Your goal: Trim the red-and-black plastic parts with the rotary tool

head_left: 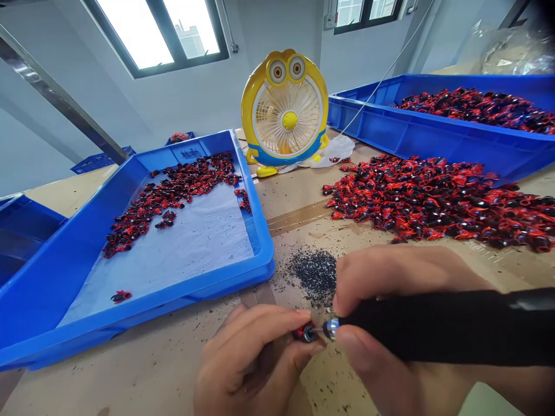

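Note:
My left hand [255, 352] pinches a small red-and-black plastic part [307, 332] between thumb and fingers, its round open end facing right. In my right hand [390, 277] is a black pen-shaped rotary tool [433, 326], held level. From its shiny metal collar a thin bit reaches left to the opening of the part; whether it touches the inside cannot be made out. Just beyond my hands, a heap of black shavings [315, 271] lies on the cardboard-covered table [299, 231].
At left, a blue tray [173, 303] lined with white sheet holds many similar parts [173, 190]. A big pile of parts [433, 196] lies at right, before another filled blue bin [433, 130]. Behind stands a yellow cartoon fan [286, 110]; a white cord [381, 75] hangs near it.

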`<move>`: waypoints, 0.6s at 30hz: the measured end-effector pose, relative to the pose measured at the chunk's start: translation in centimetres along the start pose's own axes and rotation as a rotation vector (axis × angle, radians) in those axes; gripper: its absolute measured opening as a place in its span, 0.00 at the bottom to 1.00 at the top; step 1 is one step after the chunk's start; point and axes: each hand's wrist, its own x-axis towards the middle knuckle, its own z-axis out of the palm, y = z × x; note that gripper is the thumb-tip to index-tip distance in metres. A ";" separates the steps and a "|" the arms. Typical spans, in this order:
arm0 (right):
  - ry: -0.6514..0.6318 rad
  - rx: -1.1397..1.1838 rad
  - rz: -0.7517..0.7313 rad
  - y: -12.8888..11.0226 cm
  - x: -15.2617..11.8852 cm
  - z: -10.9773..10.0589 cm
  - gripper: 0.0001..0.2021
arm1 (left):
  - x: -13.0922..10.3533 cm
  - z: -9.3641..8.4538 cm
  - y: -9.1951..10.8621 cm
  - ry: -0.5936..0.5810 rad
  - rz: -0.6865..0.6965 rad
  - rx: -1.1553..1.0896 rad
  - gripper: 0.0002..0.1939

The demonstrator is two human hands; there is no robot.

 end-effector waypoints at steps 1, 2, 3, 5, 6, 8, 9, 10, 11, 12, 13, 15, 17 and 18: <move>0.014 0.001 0.014 0.0 0.0 0.1 0.06 | 0.0 0.0 0.0 -0.009 0.002 0.009 0.09; 0.024 -0.005 0.027 0.0 0.0 0.1 0.06 | 0.0 -0.1 0.0 -0.015 0.007 0.016 0.09; 0.024 -0.015 0.035 -0.1 0.0 0.2 0.06 | 0.1 -0.1 0.0 -0.017 0.012 0.022 0.10; 0.002 -0.025 0.023 -0.1 0.1 0.2 0.07 | 0.1 -0.1 0.0 -0.015 0.021 0.020 0.10; -0.004 -0.010 0.011 -0.1 0.1 0.3 0.07 | 0.1 -0.1 0.0 -0.011 0.021 0.018 0.10; 0.000 0.054 -0.010 -0.3 0.0 0.3 0.07 | 0.1 -0.1 0.0 0.000 0.004 0.020 0.08; 0.045 0.082 -0.004 -0.4 -0.1 0.4 0.07 | 0.1 -0.1 0.0 0.010 -0.009 0.024 0.07; 0.102 0.093 0.013 -0.5 -0.3 0.4 0.07 | 0.0 -0.1 0.0 0.021 -0.022 0.027 0.07; 0.166 0.093 0.034 -0.6 -0.5 0.4 0.07 | 0.0 -0.1 0.0 0.035 -0.033 0.023 0.07; 0.241 0.065 0.061 -0.7 -0.7 0.5 0.08 | 0.0 -0.1 0.0 0.051 -0.042 0.011 0.07; 0.240 0.037 0.072 -0.8 -0.9 0.4 0.09 | 0.0 -0.1 0.1 0.066 -0.051 -0.007 0.07; 0.252 0.024 0.089 -1.0 -1.3 0.4 0.12 | 0.1 -0.1 0.1 0.086 -0.068 -0.046 0.07; 0.256 0.023 0.105 -1.3 -1.4 0.3 0.13 | 0.1 -0.1 0.1 0.091 -0.074 -0.064 0.06; 0.258 0.014 0.117 -1.4 -1.4 0.3 0.14 | 0.1 -0.1 0.1 0.089 -0.073 -0.067 0.06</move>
